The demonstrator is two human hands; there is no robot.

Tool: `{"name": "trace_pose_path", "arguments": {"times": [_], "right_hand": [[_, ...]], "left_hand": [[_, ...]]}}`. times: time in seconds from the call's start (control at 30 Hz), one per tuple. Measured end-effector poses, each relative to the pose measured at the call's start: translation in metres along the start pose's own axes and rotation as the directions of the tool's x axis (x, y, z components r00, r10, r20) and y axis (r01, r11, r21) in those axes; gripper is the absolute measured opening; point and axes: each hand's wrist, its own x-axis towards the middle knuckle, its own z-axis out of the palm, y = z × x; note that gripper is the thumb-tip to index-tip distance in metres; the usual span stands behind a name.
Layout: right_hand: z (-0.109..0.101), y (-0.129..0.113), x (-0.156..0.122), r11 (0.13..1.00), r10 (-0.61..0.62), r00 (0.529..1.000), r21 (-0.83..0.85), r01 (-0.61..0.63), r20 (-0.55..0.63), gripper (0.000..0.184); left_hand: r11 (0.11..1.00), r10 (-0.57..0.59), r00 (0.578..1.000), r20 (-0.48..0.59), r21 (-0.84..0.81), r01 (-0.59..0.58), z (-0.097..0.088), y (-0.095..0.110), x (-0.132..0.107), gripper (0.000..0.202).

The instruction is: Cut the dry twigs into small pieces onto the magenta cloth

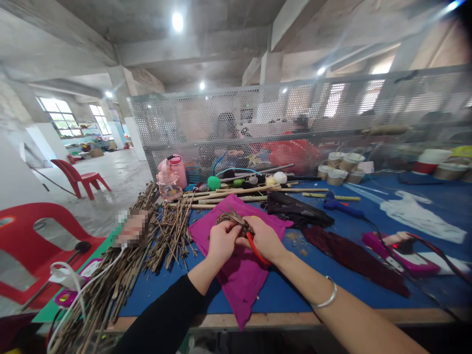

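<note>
Over a magenta cloth (245,290) on the blue tabletop, both hands meet close together. My right hand (265,238) is closed around scissors (257,250) with orange-red handles; their metal blades point up and left, above my left fingers. My left hand (222,242) is closed in a pinch on a small brown twiggy piece (222,218), partly hidden by the fingers and blades. Whether the blades touch that piece, I cannot tell. Left of the cloth lie dry brown twigs (171,233), with a longer heap of them (120,280) along the table's left side.
Wooden sticks (236,192), yarn balls (214,183) and a pink jug (170,182) stand behind the cloth. Dark cloths (354,258), a blue glue gun (341,206) and a purple power strip (400,253) lie right. A perforated metal screen (236,118) borders the back; people sit beyond.
</note>
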Motion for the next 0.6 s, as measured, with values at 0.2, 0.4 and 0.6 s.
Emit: {"name": "trace_pose_path", "arguments": {"times": [0.2, 0.4, 0.6], "right_hand": [[0.0017, 0.0048, -0.0013, 0.997, 0.046, 0.999, 0.065, -0.048, 0.028, 0.038], [0.0026, 0.0063, -0.001, 0.997, 0.074, 0.995, 0.001, -0.074, 0.068, 0.035], [0.0023, 0.0044, 0.0012, 0.998, -0.024, 1.0, -0.055, 0.025, 0.018, 0.046]], "left_hand": [[0.999, -0.025, 1.0, -0.001, -0.019, 0.025, 0.0004, 0.005, -0.0009, 0.024], [0.998, -0.047, 0.999, 0.016, -0.048, 0.048, -0.0003, 0.0027, 0.0024, 0.029], [0.995, 0.055, 0.998, 0.012, 0.084, -0.056, -0.0018, -0.0017, 0.0027, 0.027]]}}
